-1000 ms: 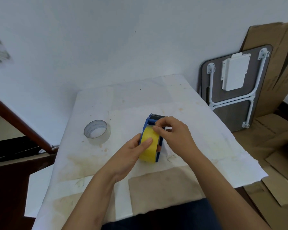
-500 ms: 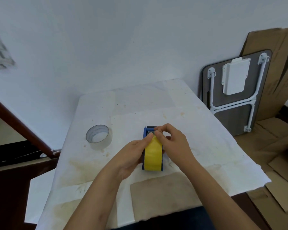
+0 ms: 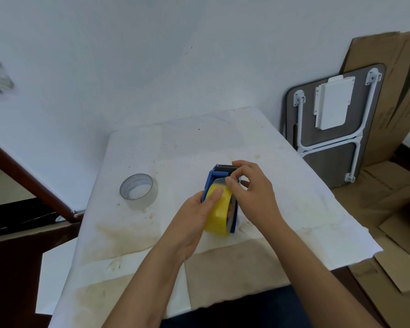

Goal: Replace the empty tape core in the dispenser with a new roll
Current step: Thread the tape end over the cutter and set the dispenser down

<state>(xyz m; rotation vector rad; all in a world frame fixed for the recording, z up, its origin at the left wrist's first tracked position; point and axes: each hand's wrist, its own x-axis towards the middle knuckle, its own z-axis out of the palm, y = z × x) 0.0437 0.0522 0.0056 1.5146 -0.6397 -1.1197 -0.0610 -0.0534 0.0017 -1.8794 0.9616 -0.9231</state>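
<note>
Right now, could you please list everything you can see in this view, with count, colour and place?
tape roll: one, yellow, seated in the dispenser at the middle of the table
dispenser: one, blue, toothed blade at its far end, on the table
empty core: one, clear with a pale ring, standing on the table left of the dispenser
table: one, covered in stained white paper
folding table: one, grey with white legs, leaning on the wall at right
cardboard: several brown sheets, against the wall and on the floor at right
left hand: one, grip on the roll, thumb on top
right hand: one, pinching at the tape near the blade
</note>
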